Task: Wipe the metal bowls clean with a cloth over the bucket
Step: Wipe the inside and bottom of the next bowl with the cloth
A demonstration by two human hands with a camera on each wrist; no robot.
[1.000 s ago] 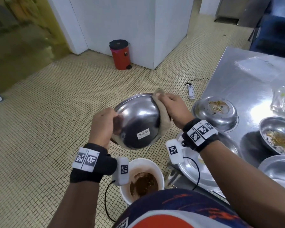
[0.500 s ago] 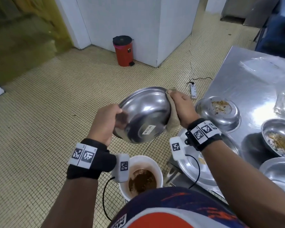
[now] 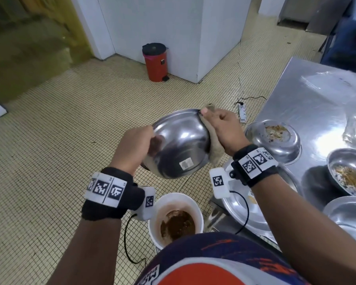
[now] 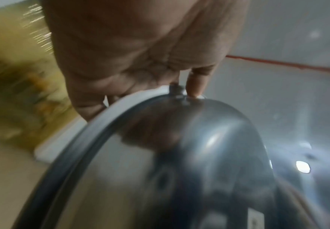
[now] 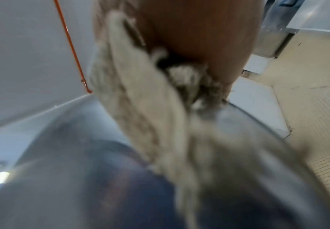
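A shiny metal bowl [image 3: 179, 142] is held tilted in the air, its underside with a white sticker facing me. My left hand [image 3: 135, 147] grips its left rim, also seen close up in the left wrist view where the hand [image 4: 140, 51] curls over the bowl [image 4: 189, 162] edge. My right hand [image 3: 220, 126] holds a beige cloth [image 3: 214, 149] against the bowl's right rim; the cloth [image 5: 140, 100] hangs over the bowl [image 5: 82, 178] in the blurred right wrist view. A white bucket [image 3: 196, 204] with brown scraps stands on the floor below.
A steel table [image 3: 296, 103] on the right carries a dirty bowl [image 3: 273, 138], another with scraps [image 3: 349, 173], and a stack of trays [image 3: 240, 210]. A red pedal bin [image 3: 155, 62] stands by a white pillar. A power strip [image 3: 242, 112] lies on the tiled floor.
The bowl has risen a little and tilted flatter. My right hand with the cloth has slid up along the right rim toward its far edge. The left hand keeps its hold.
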